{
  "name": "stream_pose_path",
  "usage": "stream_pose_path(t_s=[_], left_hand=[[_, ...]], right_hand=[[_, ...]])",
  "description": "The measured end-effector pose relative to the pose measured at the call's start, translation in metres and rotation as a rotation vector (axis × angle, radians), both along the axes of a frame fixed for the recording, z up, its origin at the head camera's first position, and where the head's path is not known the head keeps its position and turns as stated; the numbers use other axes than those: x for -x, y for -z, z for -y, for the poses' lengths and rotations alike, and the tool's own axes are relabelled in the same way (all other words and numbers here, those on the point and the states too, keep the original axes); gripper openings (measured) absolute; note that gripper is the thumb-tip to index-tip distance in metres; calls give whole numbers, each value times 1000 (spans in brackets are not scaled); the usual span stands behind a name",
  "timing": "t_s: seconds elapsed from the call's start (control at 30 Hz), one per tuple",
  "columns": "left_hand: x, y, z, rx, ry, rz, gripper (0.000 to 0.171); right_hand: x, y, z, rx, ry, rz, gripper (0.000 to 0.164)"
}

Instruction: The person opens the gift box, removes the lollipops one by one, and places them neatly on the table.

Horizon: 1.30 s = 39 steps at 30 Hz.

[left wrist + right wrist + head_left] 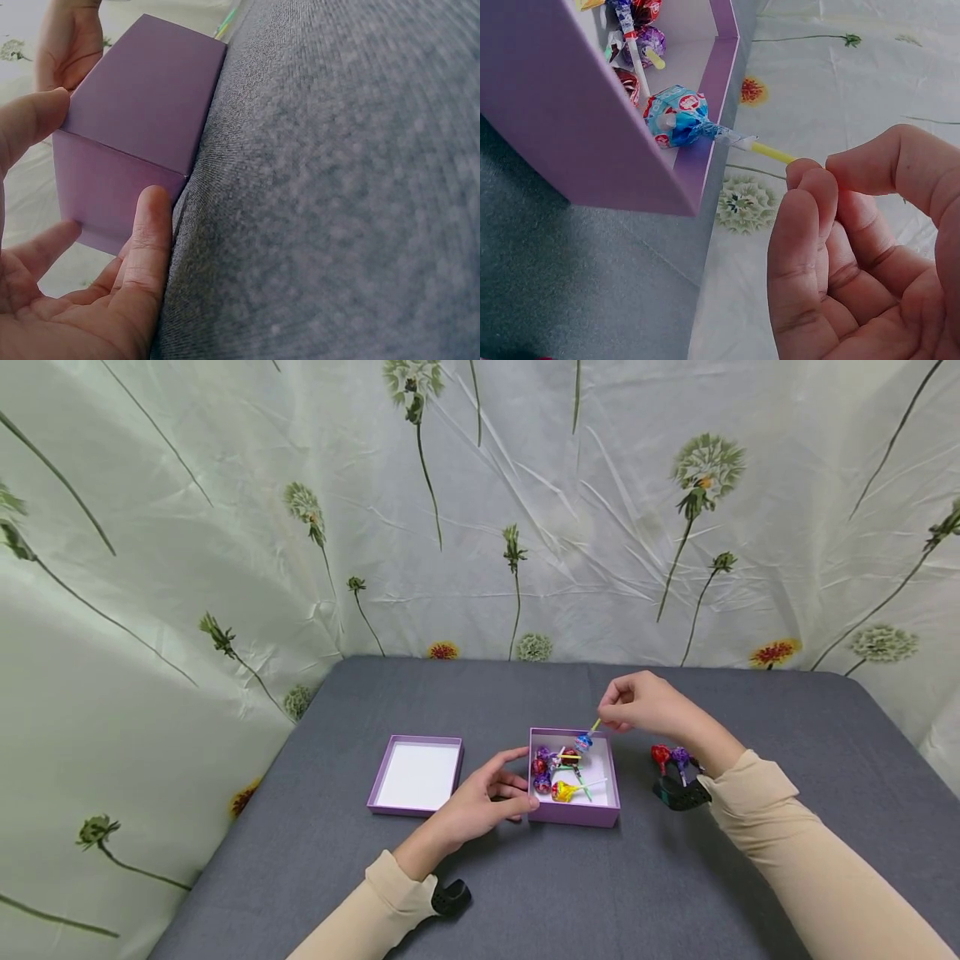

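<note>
My right hand [640,703] pinches the yellow stick of a blue-wrapped lollipop [583,742] between thumb and fingertips. The blue candy head hangs at the back right corner of a purple box [576,814], just inside its wall in the right wrist view. Several wrapped lollipops lie in the box, among them a yellow one [562,791] and a purple one [646,46]. With fingers extended, my left hand [480,802] touches the left side and front left corner of the box. In the left wrist view its fingertips [154,206] rest against the purple walls.
A shallow purple lid [416,775] with a white inside lies left of the box. A red lollipop [661,755] and a purple lollipop [681,758] lie on the grey tabletop [570,893] beneath my right forearm. Behind the table hangs a flowered curtain [480,510].
</note>
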<state>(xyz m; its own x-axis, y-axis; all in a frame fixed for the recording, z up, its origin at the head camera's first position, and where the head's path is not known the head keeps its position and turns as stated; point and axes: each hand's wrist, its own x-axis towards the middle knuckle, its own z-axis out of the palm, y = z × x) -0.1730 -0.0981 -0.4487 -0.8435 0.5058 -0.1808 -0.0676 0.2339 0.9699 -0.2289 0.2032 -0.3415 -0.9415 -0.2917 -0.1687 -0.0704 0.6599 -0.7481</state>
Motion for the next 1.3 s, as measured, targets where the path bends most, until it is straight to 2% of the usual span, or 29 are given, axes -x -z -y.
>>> stream_pose_path(t_s=[0.7, 0.97, 1.3], left_hand=[[0, 3, -1, 4, 0, 2, 75], [1, 1, 0, 2, -2, -14, 74], [0, 2, 1, 6, 5, -4, 74]], right_hand=[[-14, 1, -18, 98, 39, 2, 12], [-20, 1, -27, 88, 80, -20, 11], [-27, 9, -43, 132, 146, -27, 12]])
